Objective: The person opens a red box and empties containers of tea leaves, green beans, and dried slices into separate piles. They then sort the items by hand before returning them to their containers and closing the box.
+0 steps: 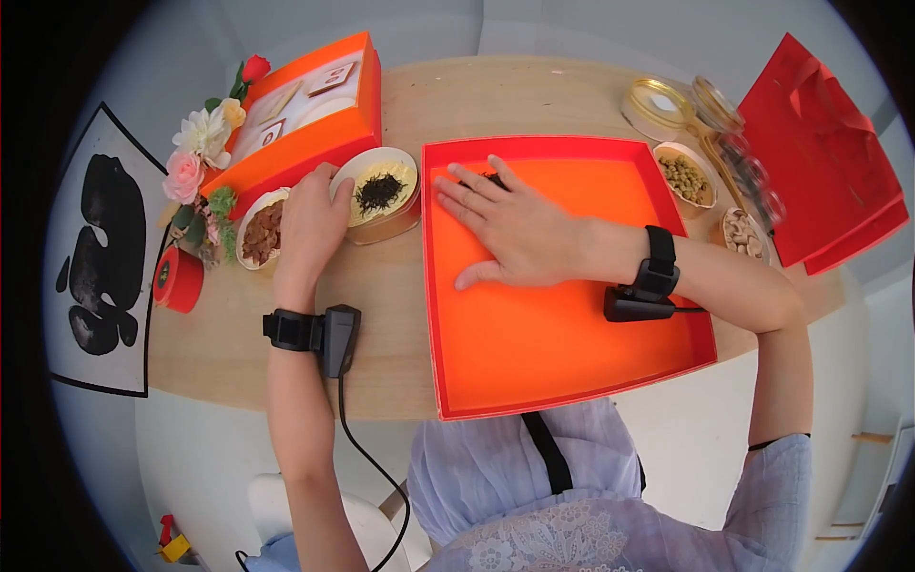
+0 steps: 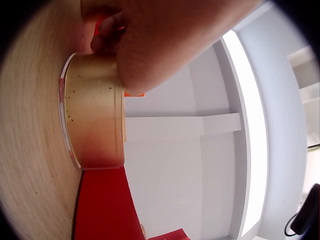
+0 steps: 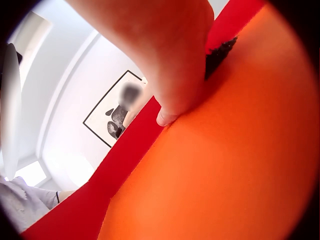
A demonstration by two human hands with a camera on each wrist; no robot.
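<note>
An orange tray with red walls (image 1: 572, 367) lies on the table in front of the person. Over its upper left part the right hand (image 1: 519, 229) is spread flat, palm down, fingers straight; dark shreds (image 1: 494, 179) show beside its fingers, and also in the right wrist view (image 3: 220, 57). Left of the tray stands a gold tin (image 1: 386, 227) holding dark shreds on a yellowish surface. The left hand (image 1: 317, 219) is at this tin's left side, between it and a bowl of brown pieces (image 1: 260, 235); its fingertips are mostly hidden. The tin's side (image 2: 95, 112) fills the left wrist view's near part.
Flowers (image 1: 202, 138), an orange box (image 1: 367, 86) and a small red tin (image 1: 179, 279) stand left. Right of the tray are green pieces in a bowl (image 1: 686, 179), pale nuts (image 1: 742, 232), jars (image 1: 658, 107) and a red bag (image 1: 824, 162).
</note>
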